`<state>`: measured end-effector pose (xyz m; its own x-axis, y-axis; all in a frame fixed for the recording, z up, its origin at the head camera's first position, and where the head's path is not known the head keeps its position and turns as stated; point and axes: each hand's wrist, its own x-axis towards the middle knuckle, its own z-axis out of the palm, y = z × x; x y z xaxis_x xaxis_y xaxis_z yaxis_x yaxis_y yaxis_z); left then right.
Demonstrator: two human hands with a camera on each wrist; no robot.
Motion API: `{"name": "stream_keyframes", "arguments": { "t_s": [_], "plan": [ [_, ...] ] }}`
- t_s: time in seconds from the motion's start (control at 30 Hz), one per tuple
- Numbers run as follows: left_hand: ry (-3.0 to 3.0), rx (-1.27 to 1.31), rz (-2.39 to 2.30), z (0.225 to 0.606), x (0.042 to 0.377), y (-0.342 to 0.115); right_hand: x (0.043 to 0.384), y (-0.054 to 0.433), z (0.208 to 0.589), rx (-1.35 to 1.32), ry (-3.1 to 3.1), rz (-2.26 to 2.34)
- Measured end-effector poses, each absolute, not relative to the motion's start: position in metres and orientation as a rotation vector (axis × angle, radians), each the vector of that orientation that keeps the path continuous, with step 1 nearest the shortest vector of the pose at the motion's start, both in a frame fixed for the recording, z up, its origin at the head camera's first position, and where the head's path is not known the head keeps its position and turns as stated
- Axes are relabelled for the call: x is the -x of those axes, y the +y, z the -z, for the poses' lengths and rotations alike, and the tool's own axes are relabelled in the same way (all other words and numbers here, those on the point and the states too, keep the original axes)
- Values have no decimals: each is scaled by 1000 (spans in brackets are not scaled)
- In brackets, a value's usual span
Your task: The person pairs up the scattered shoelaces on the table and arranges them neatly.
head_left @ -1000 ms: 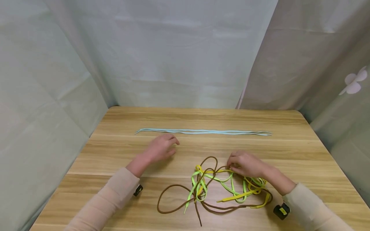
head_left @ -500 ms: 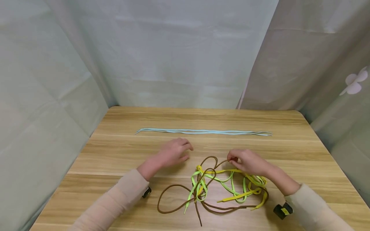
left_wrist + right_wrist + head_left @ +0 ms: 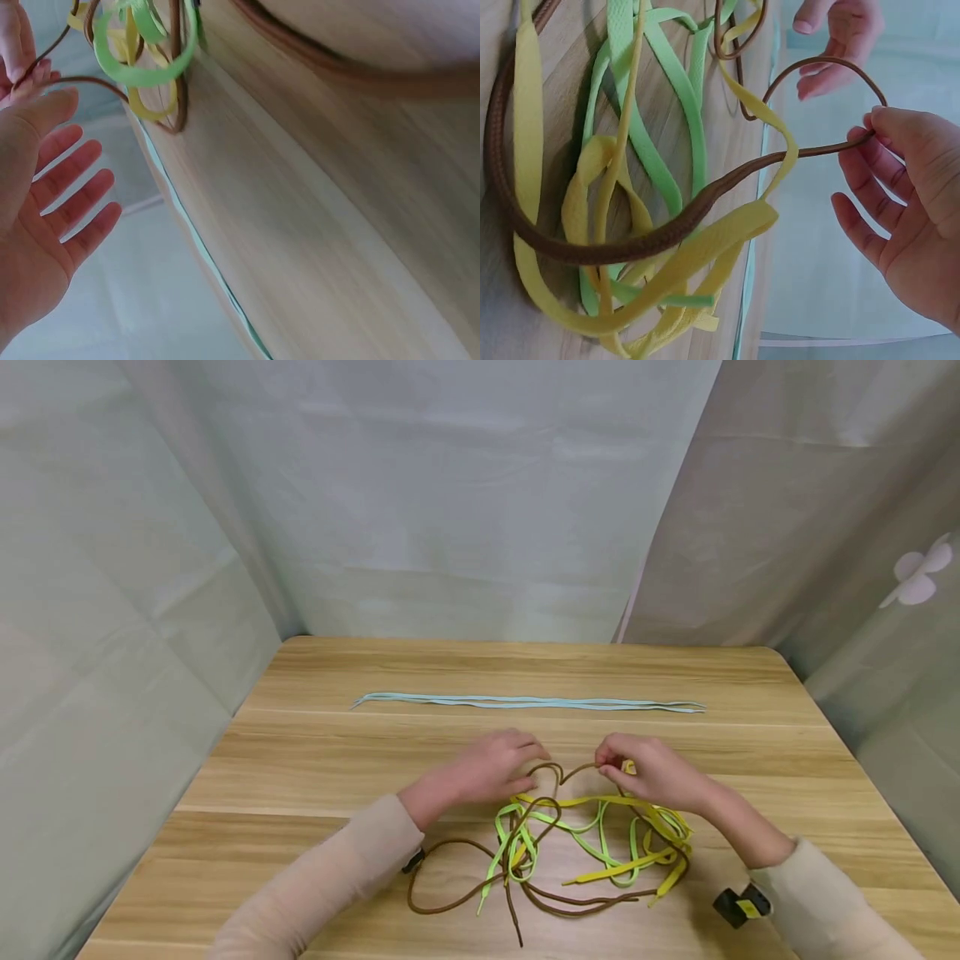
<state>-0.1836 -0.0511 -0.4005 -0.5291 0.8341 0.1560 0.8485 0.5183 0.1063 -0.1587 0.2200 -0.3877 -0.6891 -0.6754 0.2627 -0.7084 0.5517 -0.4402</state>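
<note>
A brown round shoelace (image 3: pixel 411 893) lies tangled with a flat yellow shoelace (image 3: pixel 529 127) and a flat light-green shoelace (image 3: pixel 682 97) on the table. Between thumb and index finger, my right hand (image 3: pixel 652 770) pinches the brown lace, drawing a stretch of it up from the pile; its other fingers are loosely bent, as the right wrist view shows. My left hand (image 3: pixel 491 768) hovers at the pile's upper left beside a brown loop, fingers spread and relaxed. In the left wrist view, the left palm (image 3: pixel 37 277) holds nothing.
A pale blue shoelace (image 3: pixel 525 702) lies stretched across the back of the wooden table (image 3: pixel 300 760), beyond both hands. Grey-white curtains (image 3: pixel 450 527) hang behind the table and at its sides.
My left hand has moved right toward the tangle. The right hand has lifted away with the brown lace, pulling more of it upward; a bit of yellow lace has shifted along with it.
</note>
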Motion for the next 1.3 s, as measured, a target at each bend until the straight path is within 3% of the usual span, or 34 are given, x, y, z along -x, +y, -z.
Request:
{"name": "stream_keyframes", "arguments": {
  "t_s": [0.57,1.3],
  "plan": [
    [-2447,1629,314,402,172,-29,159,208,380,-1142,-2725,-864],
    [-2528,1471,528,384,169,-89,161,227,380,-1087,-2649,-787]
  ]
}}
